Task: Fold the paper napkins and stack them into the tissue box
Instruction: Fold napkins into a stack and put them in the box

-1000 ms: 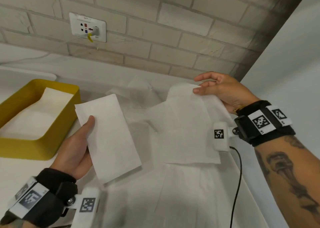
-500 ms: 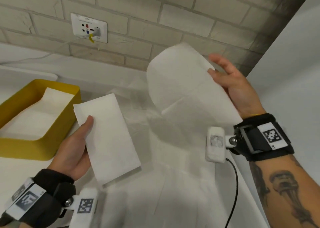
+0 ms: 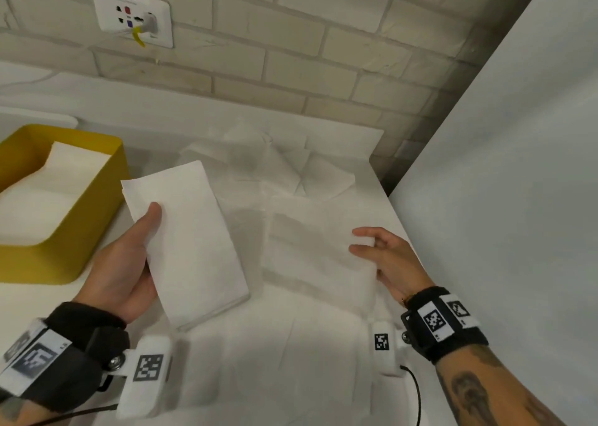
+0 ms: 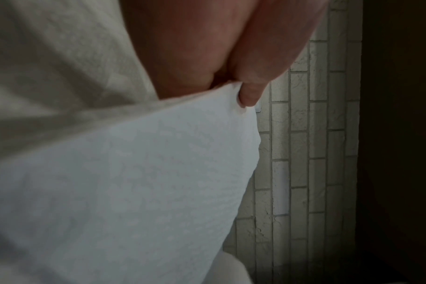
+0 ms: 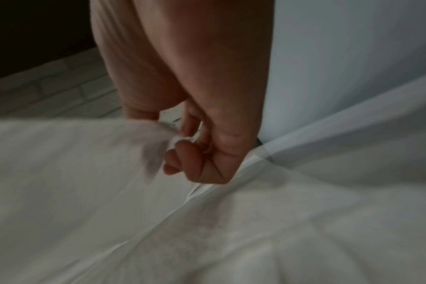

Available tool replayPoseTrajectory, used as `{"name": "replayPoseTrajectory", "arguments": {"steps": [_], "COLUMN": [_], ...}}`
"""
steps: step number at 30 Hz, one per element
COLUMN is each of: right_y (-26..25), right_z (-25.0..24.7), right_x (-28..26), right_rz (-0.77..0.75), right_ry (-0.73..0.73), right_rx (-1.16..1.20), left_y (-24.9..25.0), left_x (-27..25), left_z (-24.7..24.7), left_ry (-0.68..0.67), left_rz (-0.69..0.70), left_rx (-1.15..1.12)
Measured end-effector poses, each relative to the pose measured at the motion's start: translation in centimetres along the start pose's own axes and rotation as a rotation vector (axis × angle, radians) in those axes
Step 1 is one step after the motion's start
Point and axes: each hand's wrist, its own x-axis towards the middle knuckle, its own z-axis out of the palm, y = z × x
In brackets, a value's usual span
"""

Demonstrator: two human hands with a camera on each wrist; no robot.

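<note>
Pale brick wall (image 3: 291,46) runs behind a white counter (image 3: 38,299), with a white socket plate (image 3: 131,14) set into the bricks at upper left. At the left edge of the counter sits a yellow tissue box (image 3: 74,231), open at the top; inside it lies a stack of folded white napkins (image 3: 55,186), its surface below the box's rim. Just right of the box, the left hand (image 3: 123,270) holds a folded napkin (image 3: 191,241) up off the counter, thumb pressed on its upper face and the fingers hidden beneath; the left wrist view shows the thumb tip (image 4: 249,96) digging into the paper's edge. Loose unfolded napkins (image 3: 278,163) lie spread and overlapping across the middle and far side of the counter. To the right, the right hand (image 3: 385,257) pinches the right edge of an open napkin (image 3: 310,241) between thumb and forefinger, the sheet lying over the pile. In the right wrist view the remaining fingers (image 5: 182,155) are curled inward beside the blurred paper. A smooth white wall (image 3: 504,199) closes off the right side.
</note>
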Motion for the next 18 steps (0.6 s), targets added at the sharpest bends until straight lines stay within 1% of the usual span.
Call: {"name": "replayPoseTrajectory", "arguments": {"steps": [3,7,13,16,18], "right_y": [0.6,1.4,1.8,1.6,1.3], "right_z": [-1.4,-3.0,-2.8,-2.3,-2.0], "right_x": [0.0,0.1,0.3,1.3,2.2], "right_rz": [0.088,0.138,0.161,0.129,0.123], "right_ry": [-0.075,-0.134,-0.074,-0.015,0.017], "right_rx": [0.136,0.113,0.111,0.068,0.096], "left_y": [-0.1,-0.4,-0.5,-0.4,-0.3], "left_x": [0.1,0.6,0.7,0.5,0.2], "left_z": [-0.3,-0.9,-0.9,-0.6,-0.4], "left_ry": [-0.009,-0.012,-0.016,-0.016,-0.009], "left_rz": [-0.004,-0.026,-0.049,-0.04,-0.034], "left_rx": [0.007,0.017,0.026,0.026,0.021]}}
